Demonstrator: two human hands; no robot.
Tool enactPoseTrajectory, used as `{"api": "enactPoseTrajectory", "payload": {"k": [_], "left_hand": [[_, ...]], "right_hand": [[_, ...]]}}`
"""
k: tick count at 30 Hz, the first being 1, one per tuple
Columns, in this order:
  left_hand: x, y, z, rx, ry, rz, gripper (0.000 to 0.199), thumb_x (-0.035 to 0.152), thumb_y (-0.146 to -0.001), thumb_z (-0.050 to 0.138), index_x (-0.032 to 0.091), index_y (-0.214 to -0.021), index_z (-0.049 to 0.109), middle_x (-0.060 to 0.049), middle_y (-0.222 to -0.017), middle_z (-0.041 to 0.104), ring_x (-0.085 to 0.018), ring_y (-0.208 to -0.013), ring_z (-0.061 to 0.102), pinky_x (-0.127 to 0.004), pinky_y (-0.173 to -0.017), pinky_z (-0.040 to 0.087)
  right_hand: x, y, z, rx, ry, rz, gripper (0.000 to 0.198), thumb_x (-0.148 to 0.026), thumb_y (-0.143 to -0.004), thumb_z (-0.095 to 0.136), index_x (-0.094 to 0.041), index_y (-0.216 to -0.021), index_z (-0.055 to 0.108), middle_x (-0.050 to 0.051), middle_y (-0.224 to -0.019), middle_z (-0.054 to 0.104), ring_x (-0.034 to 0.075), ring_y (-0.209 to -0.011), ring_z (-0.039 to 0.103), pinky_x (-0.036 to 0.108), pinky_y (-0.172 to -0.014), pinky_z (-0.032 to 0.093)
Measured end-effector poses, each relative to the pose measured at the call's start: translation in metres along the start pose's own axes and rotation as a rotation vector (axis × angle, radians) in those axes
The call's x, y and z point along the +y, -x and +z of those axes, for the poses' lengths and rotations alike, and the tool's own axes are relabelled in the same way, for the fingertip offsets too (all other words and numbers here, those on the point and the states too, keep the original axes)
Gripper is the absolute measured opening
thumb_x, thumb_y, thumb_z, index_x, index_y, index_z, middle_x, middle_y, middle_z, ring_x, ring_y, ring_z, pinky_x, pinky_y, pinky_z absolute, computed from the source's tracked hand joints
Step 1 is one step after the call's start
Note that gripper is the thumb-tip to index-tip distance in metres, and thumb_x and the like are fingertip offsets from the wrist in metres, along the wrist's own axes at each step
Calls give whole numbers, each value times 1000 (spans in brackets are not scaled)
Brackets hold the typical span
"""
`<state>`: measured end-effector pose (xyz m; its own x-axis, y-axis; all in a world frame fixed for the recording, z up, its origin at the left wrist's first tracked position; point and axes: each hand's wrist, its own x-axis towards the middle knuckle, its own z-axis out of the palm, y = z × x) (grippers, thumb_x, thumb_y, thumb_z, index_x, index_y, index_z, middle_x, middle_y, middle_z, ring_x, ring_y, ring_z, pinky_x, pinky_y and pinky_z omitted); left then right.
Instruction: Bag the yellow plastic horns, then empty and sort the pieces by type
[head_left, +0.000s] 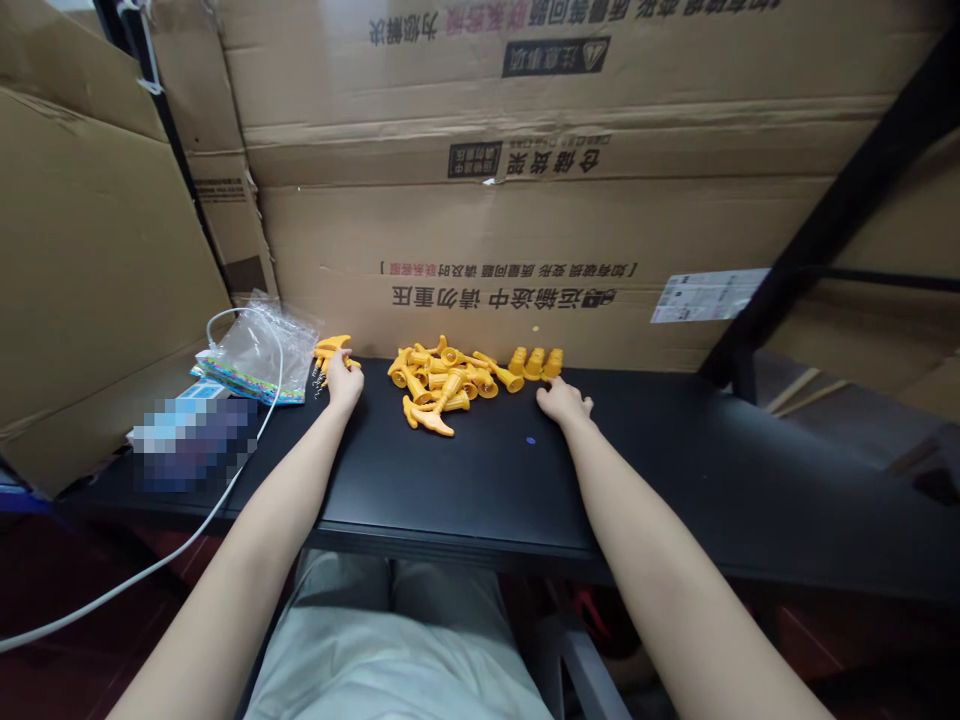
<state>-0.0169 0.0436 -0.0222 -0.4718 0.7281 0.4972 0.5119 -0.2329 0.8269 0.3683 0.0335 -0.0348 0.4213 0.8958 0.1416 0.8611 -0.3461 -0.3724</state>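
Note:
My left hand [344, 384] is closed at the left end of the yellow parts, its fingers against a yellow anchor-shaped handle [332, 344]. Thin metal springs [319, 381] lie beside it; what the fingertips pinch is partly hidden. My right hand [564, 402] rests on the table with curled fingers, its fingertips at the base of the rightmost yellow stepped cup [554, 362]. Two similar cups [526, 362] stand in a row to its left. Between my hands lies a heap of yellow flared tubes and handles [439, 375], with one T-shaped piece [435, 416] in front.
A black table [450, 490] holds everything, backed by a cardboard sheet [480, 230]. At left are clear plastic bags [262, 345], a blurred box [191, 440] and a white cable [180, 548]. A small blue disc [531, 441] lies near my right hand. A black metal post [832, 190] slants at right.

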Motion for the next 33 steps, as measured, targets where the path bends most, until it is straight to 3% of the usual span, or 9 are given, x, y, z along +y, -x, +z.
{"api": "enactPoseTrajectory", "payload": {"k": [5, 10, 15, 18, 21, 25, 29, 33], "left_hand": [[-9, -4, -6, -26, -226, 204, 54, -7, -63, 43, 14, -111, 58, -14, -127, 57, -25, -127, 47, -42, -108, 37], [-21, -7, -12, -141, -392, 246, 55, -8, -65, 44, 12, -114, 58, -15, -143, 43, -26, -134, 40, -40, -110, 35], [-23, -9, -18, -232, -508, 191, 53, -9, -69, 44, 6, -119, 55, -17, -150, 31, -25, -137, 33, -35, -111, 33], [-18, -8, -21, -274, -593, 157, 54, -6, -70, 46, 6, -123, 52, -17, -150, 32, -24, -138, 33, -34, -112, 31], [-12, -5, -23, -322, -690, 117, 58, -2, -73, 48, 8, -130, 48, -17, -149, 34, -26, -140, 26, -41, -115, 25], [-5, -2, -23, -404, -798, 46, 59, 7, -78, 45, 8, -137, 41, -14, -153, 24, -29, -143, 17, -50, -115, 20], [-3, 0, -23, -442, -825, 27, 59, 11, -79, 41, 8, -138, 40, -13, -155, 19, -29, -144, 13, -53, -114, 18], [0, 2, -23, -393, -803, 51, 51, 12, -82, 37, 11, -132, 48, -13, -155, 21, -30, -144, 13, -58, -113, 17]], "right_hand": [[2, -2, 4, -22, 31, -42, 50, -30, -88, 34, -23, -136, 46, 8, -149, 35, 31, -134, 33, 60, -108, 19], [1, -3, 6, -65, 75, -4, 54, -34, -92, 25, -21, -142, 39, 7, -153, 27, 29, -140, 23, 59, -111, 14], [0, -3, 5, -67, 74, -22, 53, -34, -92, 25, -24, -142, 40, 8, -152, 30, 31, -139, 24, 63, -108, 15], [-1, 0, 3, -55, 80, -26, 51, -33, -92, 26, -23, -140, 42, 10, -151, 32, 32, -138, 26, 63, -107, 17], [-4, 5, -2, -17, 94, -39, 47, -33, -91, 33, -24, -132, 51, 11, -145, 41, 33, -130, 36, 61, -102, 27], [-10, 11, -11, 41, 93, -104, 40, -29, -89, 37, -19, -120, 60, 14, -130, 54, 31, -118, 48, 52, -94, 36], [-24, 18, -15, 60, 10, -226, 43, -37, -94, 30, -19, -119, 60, 13, -126, 58, 28, -116, 51, 47, -92, 38], [-37, 25, -8, 29, 35, -282, 49, -47, -92, 36, -18, -127, 54, 13, -128, 57, 30, -120, 49, 48, -94, 36]]}}
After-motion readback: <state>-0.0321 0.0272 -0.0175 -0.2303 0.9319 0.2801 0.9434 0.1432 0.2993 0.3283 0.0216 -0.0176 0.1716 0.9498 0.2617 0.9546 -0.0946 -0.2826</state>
